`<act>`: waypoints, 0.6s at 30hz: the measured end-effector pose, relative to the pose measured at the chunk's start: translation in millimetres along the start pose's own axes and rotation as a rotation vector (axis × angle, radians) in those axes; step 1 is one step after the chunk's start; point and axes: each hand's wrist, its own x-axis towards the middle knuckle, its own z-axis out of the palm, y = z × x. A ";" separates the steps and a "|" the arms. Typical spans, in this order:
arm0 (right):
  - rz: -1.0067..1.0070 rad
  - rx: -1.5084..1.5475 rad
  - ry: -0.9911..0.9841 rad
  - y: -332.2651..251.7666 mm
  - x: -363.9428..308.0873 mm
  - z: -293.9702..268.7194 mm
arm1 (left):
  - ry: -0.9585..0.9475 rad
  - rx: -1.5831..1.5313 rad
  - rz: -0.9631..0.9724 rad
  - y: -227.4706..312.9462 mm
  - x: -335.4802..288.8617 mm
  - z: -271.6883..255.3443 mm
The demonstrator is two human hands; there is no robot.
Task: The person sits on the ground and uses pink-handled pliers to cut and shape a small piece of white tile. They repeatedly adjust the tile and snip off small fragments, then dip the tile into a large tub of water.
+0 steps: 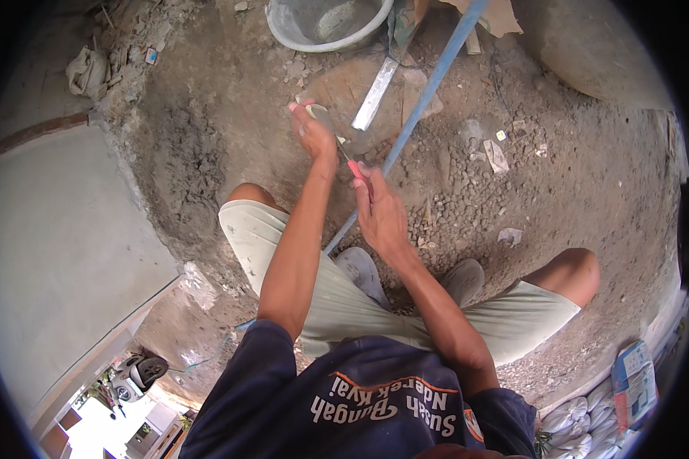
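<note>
My right hand (pixel 380 214) is closed around the red handle (pixel 356 170) of a small trowel. A thin metal shank runs from the handle up to the trowel's greyish blade (pixel 321 117), which points up and to the left. My left hand (pixel 315 136) is cupped against the far end of the blade, with fingertips curled at its edge. Part of the blade is hidden by that hand, and a pale edge shows along it. Both hands are above the dirt ground between my bent knees.
A blue pole (pixel 429 93) slants across the ground, passing just right of my hands. Beyond them are a grey basin (pixel 329 32) and a flat metal bar (pixel 375 95). Gravel (pixel 455 206) and scraps cover the ground. A smooth grey slab (pixel 61 245) lies left; bags (pixel 582 419) lie lower right.
</note>
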 end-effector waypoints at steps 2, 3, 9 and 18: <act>0.010 -0.030 -0.010 -2.6 1.7 -3.3 | -0.020 -0.065 -0.037 2.5 -3.6 -0.2; 0.011 -0.041 -0.015 -3.2 2.1 -3.9 | -0.031 -0.097 -0.056 4.6 -6.4 -0.5; 0.053 -0.076 -0.031 -12.5 3.1 -6.6 | -0.023 -0.065 -0.015 3.1 -6.9 -5.4; 0.105 0.012 -0.045 -8.5 14.1 2.0 | -0.047 -0.048 -0.006 6.1 -9.5 -7.5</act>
